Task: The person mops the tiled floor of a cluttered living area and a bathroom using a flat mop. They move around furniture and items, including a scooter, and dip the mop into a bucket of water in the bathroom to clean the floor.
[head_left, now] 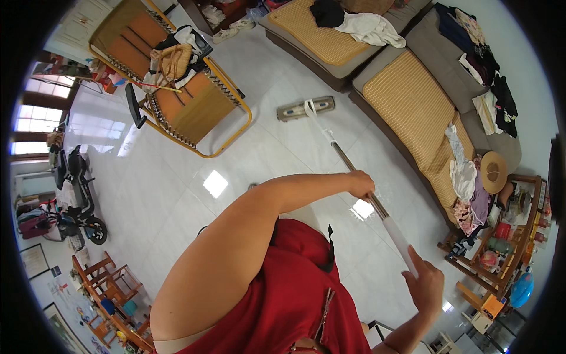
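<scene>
A flat mop with a long pole (345,158) stretches from my hands toward the far side of the floor. Its rectangular grey mop head (295,111) lies on the tiles between the lounge chair and the sofa, joined to the pole by a white bracket. Partway along the metal section, my left hand (361,184) is closed around the pole, with the arm reaching across my red clothing. At the near end, my right hand (427,284) grips the white sleeve (401,241); its fingers are partly spread and the palm side is hidden.
A folding lounge chair (203,115) with a bag and clothes on it stands at the far left. The sofa (407,106), strewn with clothes, runs along the right. Beside it is a wooden rack (501,277) of goods. A scooter (82,194) and wooden chairs (109,280) line the left.
</scene>
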